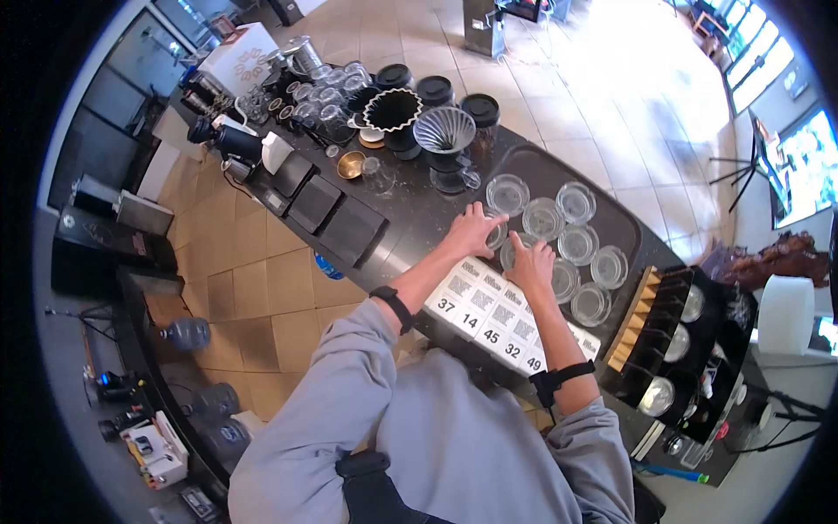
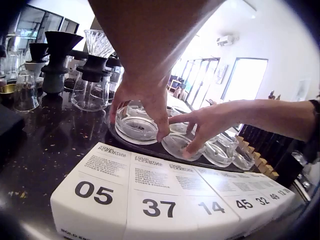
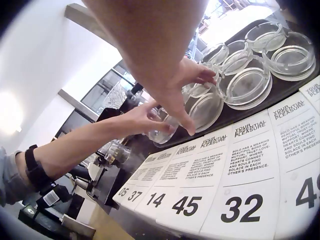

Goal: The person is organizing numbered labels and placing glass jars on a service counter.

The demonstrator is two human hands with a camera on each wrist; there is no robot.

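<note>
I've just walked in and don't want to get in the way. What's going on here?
A person is handling round glass dishes on a dark tray set on a counter. The left hand holds one dish at the tray's edge, and the right hand has its thumb and fingers around the neighboring dish. Other dishes sit beyond them, and numbered white boxes stand in a row along the near side.

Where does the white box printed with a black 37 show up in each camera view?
Head: white box with black 37, just below and right of centre.
Left wrist: bottom centre.
Right wrist: low, slightly left of centre.
Landmark: white box with black 14, immediately right of it each time.
</note>
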